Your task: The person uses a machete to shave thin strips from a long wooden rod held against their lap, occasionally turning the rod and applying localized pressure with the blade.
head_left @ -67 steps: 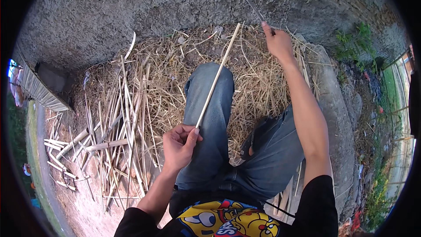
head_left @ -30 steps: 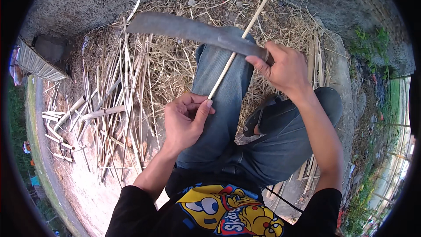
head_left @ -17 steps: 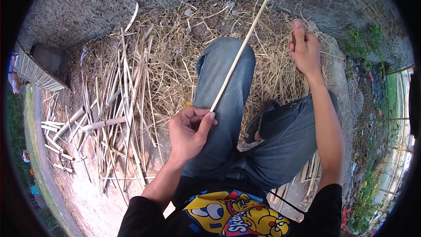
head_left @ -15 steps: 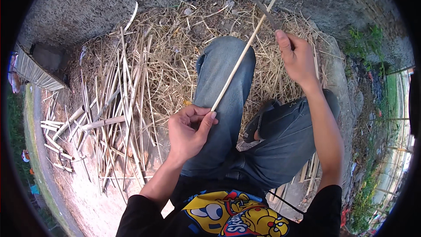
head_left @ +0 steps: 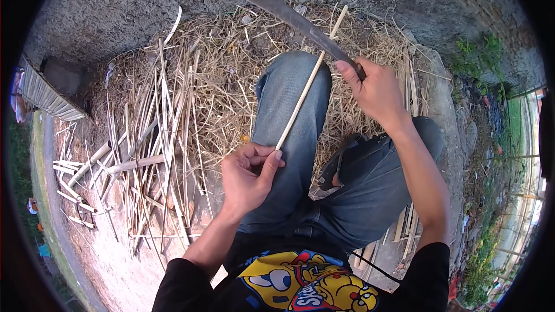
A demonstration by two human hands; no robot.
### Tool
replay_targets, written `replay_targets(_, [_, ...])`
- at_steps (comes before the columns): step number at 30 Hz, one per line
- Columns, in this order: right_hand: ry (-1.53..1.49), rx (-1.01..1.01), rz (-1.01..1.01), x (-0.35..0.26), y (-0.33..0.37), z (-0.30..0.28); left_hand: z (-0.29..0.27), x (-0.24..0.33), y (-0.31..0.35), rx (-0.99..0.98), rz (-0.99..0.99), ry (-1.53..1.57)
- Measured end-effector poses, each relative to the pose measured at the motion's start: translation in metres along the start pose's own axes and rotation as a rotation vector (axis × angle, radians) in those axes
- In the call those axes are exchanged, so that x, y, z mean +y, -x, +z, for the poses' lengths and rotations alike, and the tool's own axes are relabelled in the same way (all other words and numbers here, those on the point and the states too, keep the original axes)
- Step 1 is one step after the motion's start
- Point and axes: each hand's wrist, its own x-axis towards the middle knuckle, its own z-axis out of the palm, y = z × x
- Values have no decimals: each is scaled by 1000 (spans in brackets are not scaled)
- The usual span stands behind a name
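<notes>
My left hand (head_left: pixel 248 176) is closed, pinching the near end of a thin pale wooden stick (head_left: pixel 300 99) between thumb and fingers. The stick slants up and to the right across my raised knee, its far end out over the straw. My right hand (head_left: pixel 373 89) is wrapped round the handle end of a machete (head_left: pixel 283 14). Its long, dark, slightly curved blade points to the upper left and crosses over the stick beyond the knee. Whether the edge touches the stick I cannot tell.
Curly shavings (head_left: pixel 225 81) cover the ground around my knee. A heap of split sticks (head_left: pixel 165 138) lies at the left, with thicker pieces (head_left: pixel 136 163) among it. A rough grey wall (head_left: pixel 144 6) stands beyond. More strips (head_left: pixel 411 81) lie to the right of my right hand.
The machete has come down and nearer, its blade swinging leftward so that more of it shows. My right hand has moved slightly down. The stick has tilted slightly left; my left hand keeps its pinch.
</notes>
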Motion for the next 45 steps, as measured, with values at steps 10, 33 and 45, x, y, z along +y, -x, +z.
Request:
replay_targets(10, [118, 123, -247, -6, 3, -1, -8, 0, 6, 9, -23, -15])
replay_targets(33, [197, 96, -367, -20, 44, 6, 2, 9, 2, 69, -24, -26])
replay_targets(45, [206, 18, -432, -30, 45, 14, -1, 5, 1, 70, -37, -49])
